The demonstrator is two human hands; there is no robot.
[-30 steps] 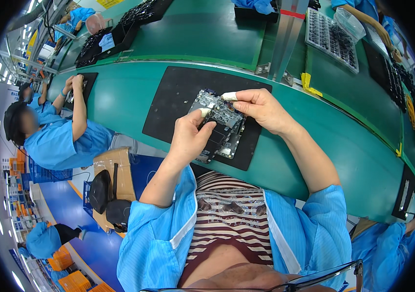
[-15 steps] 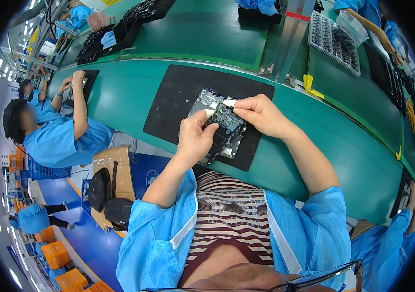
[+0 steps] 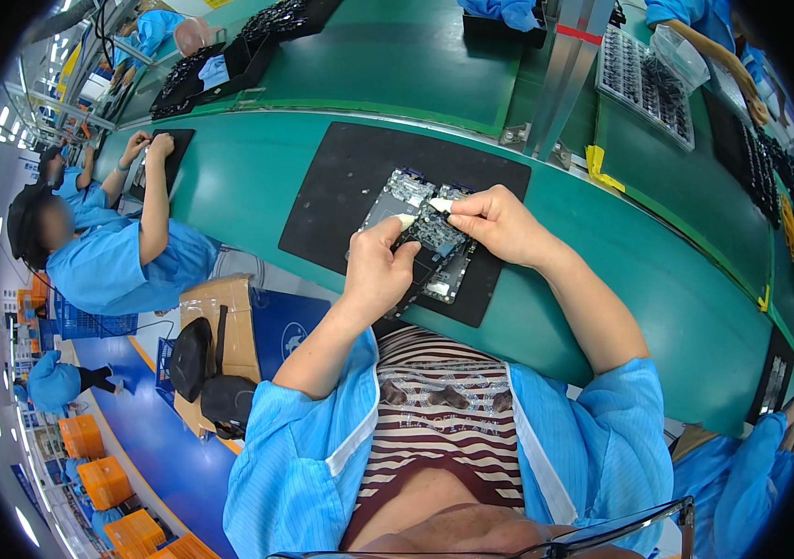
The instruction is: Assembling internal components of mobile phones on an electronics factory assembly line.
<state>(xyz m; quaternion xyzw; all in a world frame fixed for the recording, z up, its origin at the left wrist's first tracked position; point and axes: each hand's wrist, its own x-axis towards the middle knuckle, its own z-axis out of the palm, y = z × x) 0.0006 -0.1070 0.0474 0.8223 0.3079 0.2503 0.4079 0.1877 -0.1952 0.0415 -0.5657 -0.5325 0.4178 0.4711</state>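
Hands meet over the circuit board [image 3: 420, 244], which lies on the black mat [image 3: 341, 177] on our green counter [image 3: 229, 186], just in front of our chest. Our left hand [image 3: 376, 270] rests on the board's near left part, its fingers curled together, with the white-capped index tip [image 3: 406, 221] pressing down on the board. Our right hand [image 3: 499, 224] comes in from the right, its capped thumb and forefinger [image 3: 441, 205] pinched together on something too small to make out, right at the board's upper middle.

Compared with a second ago, our right hand has dropped from above the board's far edge down onto it, and the two capped fingertips, then well apart, now sit just beside each other. Half a second ago they were already close; since then we barely shift. The board stays in the same spot on the mat.

To our left, a co-worker in a blue coat [image 3: 108, 261] leans on the same counter.
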